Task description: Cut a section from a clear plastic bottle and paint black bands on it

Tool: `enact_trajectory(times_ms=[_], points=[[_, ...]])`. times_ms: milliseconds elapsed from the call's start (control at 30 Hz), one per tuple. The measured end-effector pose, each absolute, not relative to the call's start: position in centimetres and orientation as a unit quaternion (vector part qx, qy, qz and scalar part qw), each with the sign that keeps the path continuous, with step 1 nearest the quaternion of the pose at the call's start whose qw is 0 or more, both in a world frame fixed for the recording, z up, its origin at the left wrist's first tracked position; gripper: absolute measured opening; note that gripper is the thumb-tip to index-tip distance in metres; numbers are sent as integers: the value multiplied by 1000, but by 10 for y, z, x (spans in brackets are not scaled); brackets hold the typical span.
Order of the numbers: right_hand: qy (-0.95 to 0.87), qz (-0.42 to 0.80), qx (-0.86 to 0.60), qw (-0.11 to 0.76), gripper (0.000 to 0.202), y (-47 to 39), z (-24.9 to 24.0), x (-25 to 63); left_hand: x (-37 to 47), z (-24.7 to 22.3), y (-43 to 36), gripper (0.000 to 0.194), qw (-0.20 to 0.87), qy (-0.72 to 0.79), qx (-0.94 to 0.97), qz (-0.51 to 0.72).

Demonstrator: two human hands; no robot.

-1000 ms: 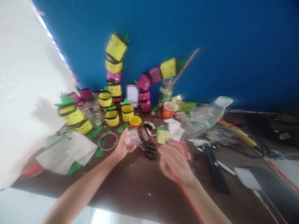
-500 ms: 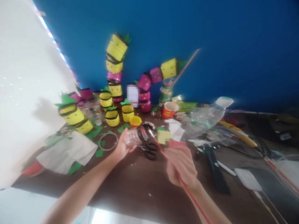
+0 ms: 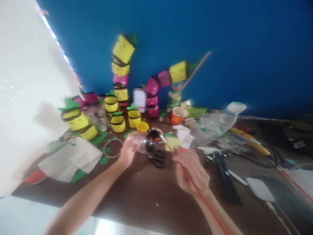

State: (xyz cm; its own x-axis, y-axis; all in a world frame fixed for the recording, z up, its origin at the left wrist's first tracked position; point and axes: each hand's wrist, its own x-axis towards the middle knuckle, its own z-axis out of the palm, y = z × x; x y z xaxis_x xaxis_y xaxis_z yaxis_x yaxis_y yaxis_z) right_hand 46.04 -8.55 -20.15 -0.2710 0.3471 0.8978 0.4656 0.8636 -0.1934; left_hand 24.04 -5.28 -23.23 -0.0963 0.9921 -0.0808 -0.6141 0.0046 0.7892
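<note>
My left hand [image 3: 129, 149] is wrapped round a clear plastic bottle piece [image 3: 140, 143], tipped on its side with its black-coated end to the right. In my right hand [image 3: 192, 169] is a long thin red paintbrush [image 3: 199, 193], pinched like a pen. The brush's pale front end reaches the dark rim of the bottle piece; whether the bristles touch it is too blurred to tell. Black-handled scissors [image 3: 157, 159] lie just below the bottle piece, their blades partly hidden. A small yellow cup [image 3: 142, 126] stands right behind it.
Yellow pineapple-faced cups [image 3: 117, 124] and stacked yellow and purple ones [image 3: 153, 85] stand at the back. An orange paper cup [image 3: 178, 117] and a clear bottle [image 3: 217, 120] are further right. White cloth [image 3: 73, 160], a clear ring [image 3: 113, 148] and a black box cutter [image 3: 226, 179] lie around.
The bottle piece has turned in my left hand, so its black end faces more towards me. My right hand has moved slightly right and down with the paintbrush.
</note>
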Motion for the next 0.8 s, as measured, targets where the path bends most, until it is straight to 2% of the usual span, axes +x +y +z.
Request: enact_trajectory(times_ms=[267,467,800], points=[[-856,-44,-240,455,32,-85,-201,456,239,-237,-52,34,598,358,287,656],[-869,-56,-256,420,30,-84,-202,452,240,-235,-54,34,600,353,289,657],[-868,-43,-267,416,29,-84,-204,452,241,-238,-52,34,598,329,297,668]])
